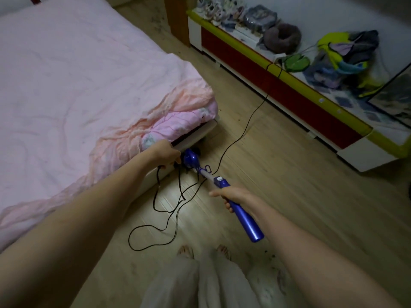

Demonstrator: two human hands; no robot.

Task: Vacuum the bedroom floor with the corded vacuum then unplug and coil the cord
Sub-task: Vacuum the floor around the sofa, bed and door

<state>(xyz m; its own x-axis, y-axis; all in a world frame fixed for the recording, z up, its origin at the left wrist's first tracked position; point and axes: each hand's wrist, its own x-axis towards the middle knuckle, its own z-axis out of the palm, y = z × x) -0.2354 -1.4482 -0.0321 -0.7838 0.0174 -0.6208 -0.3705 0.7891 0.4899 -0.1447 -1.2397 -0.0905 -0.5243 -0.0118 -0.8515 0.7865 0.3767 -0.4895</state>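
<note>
Right hand point(231, 197) grip clamped round blue vacuum point(241, 215) handle, vacuum body low by bed point(66, 85) corner on floor point(278, 196). Left hand point(165, 153) grip clamped on black cord point(242, 132) near vacuum body, loops slack on floor, rest running up to low cabinet point(289, 90)

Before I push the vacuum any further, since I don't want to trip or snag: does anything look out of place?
Yes. The black cord lies in loose tangled loops on the floor just ahead of your feet, beside the bed. Your left hand grips a bunch of it by the blue vacuum, which your right hand holds.
</note>
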